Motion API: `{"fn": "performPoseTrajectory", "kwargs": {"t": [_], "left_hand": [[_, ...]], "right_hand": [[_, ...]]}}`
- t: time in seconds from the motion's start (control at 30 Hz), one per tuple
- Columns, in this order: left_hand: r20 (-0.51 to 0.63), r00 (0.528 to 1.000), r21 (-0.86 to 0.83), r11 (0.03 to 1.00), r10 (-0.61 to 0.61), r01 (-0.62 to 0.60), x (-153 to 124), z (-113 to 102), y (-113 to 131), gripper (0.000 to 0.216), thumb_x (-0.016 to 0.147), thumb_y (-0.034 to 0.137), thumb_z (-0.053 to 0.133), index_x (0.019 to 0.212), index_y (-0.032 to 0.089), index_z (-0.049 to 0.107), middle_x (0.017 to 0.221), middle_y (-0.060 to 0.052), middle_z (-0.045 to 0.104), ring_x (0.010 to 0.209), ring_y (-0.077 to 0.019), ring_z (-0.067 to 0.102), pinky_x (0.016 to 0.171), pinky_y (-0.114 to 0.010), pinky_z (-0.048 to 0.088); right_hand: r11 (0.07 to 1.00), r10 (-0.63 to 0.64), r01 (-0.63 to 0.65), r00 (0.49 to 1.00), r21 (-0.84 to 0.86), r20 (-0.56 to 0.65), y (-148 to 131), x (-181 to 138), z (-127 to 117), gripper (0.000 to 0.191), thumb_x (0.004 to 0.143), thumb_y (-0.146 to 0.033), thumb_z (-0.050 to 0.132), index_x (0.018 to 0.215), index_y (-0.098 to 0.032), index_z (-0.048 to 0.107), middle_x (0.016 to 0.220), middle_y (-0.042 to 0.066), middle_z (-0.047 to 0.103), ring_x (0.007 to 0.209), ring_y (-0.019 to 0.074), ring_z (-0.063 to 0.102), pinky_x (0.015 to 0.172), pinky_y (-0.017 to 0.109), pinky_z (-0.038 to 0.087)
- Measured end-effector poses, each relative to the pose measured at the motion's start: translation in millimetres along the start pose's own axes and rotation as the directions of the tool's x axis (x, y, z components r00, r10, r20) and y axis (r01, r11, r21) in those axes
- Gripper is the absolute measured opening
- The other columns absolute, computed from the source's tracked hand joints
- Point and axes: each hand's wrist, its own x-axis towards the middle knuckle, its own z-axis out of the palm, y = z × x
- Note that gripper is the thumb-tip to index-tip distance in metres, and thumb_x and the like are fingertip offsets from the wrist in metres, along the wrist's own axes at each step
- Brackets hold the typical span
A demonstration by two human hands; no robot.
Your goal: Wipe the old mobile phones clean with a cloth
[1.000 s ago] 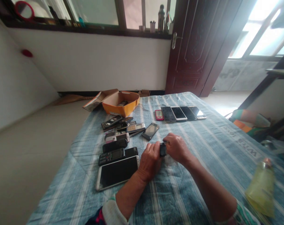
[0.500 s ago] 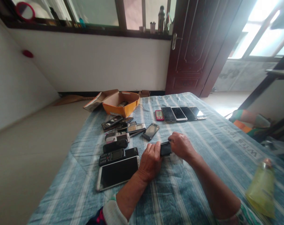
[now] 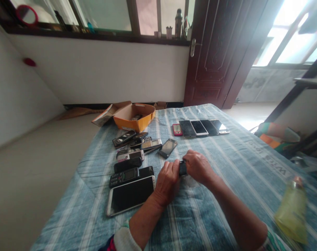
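Note:
My left hand (image 3: 167, 179) is closed around the left end of a small dark mobile phone (image 3: 183, 168), held just above the bed-like cloth surface. At the phone's other end, my right hand (image 3: 199, 167) has its fingers pinched on the upper edge. Both hands cover most of the phone. Something pale and see-through (image 3: 192, 181) shows under my right hand; its kind is unclear. Close to my left wrist lies a large white smartphone (image 3: 131, 196) with a black screen. A grey touchscreen phone (image 3: 168, 148) rests beyond my hands.
Several old keypad phones (image 3: 125, 177) lie piled on the left of the striped blue cloth (image 3: 216, 216). Behind them stands an open orange box (image 3: 137, 124). A row of smartphones (image 3: 199, 128) with a pink phone (image 3: 177, 129) lies farther back. A yellow bottle (image 3: 292, 211) is at right.
My right hand has moved slightly left along the dark phone, closer to my left hand, so less of the phone shows. My left hand stays in place.

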Motion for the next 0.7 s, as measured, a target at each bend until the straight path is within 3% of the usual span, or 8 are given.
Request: {"fn": "performPoseTrajectory", "kwargs": {"t": [0.23,0.37,0.5,0.7], "left_hand": [[-0.037,0.999,0.026,0.999,0.033,-0.033,-1.8,3.4,-2.5,0.038,0.087,0.012,0.044,0.125,0.008,0.046,0.089,-0.012,0.063,0.080,-0.0257,0.057,0.073,-0.040,0.053],[-0.021,1.000,-0.018,1.000,0.016,-0.016,-0.6,0.2,-1.9,0.038,0.087,0.013,0.043,0.125,0.010,0.046,0.088,-0.010,0.062,0.079,-0.0250,0.057,0.072,-0.040,0.053],[-0.023,1.000,-0.041,0.999,0.022,-0.023,0.4,-0.9,-2.1,0.037,0.088,0.015,0.043,0.124,0.010,0.045,0.087,-0.010,0.061,0.077,-0.0248,0.055,0.069,-0.039,0.052],[-0.050,0.997,0.043,0.998,0.050,-0.048,-0.2,1.5,-3.7,0.039,0.086,0.011,0.044,0.124,0.008,0.045,0.087,-0.011,0.062,0.079,-0.0262,0.056,0.072,-0.039,0.053]], "right_hand": [[0.996,0.088,-0.088,0.996,-0.034,0.000,11.0,3.3,-5.4,0.026,0.084,-0.011,0.048,0.071,-0.018,0.069,0.084,0.004,0.065,0.072,0.0135,0.057,0.063,0.027,0.031],[1.000,0.027,-0.027,0.998,0.016,-0.051,-2.1,-0.3,-2.6,0.027,0.087,-0.010,0.045,0.074,-0.018,0.068,0.086,0.004,0.065,0.076,0.0132,0.057,0.065,0.025,0.033],[0.999,-0.042,0.042,0.999,0.014,-0.025,-9.0,-2.2,-2.6,0.025,0.088,-0.012,0.047,0.075,-0.018,0.068,0.088,0.004,0.064,0.082,0.0142,0.057,0.066,0.025,0.033],[0.994,0.085,-0.085,0.996,-0.061,-0.004,8.8,2.7,-7.0,0.028,0.086,-0.009,0.045,0.074,-0.018,0.068,0.088,0.005,0.065,0.078,0.0150,0.058,0.065,0.027,0.033]]}}
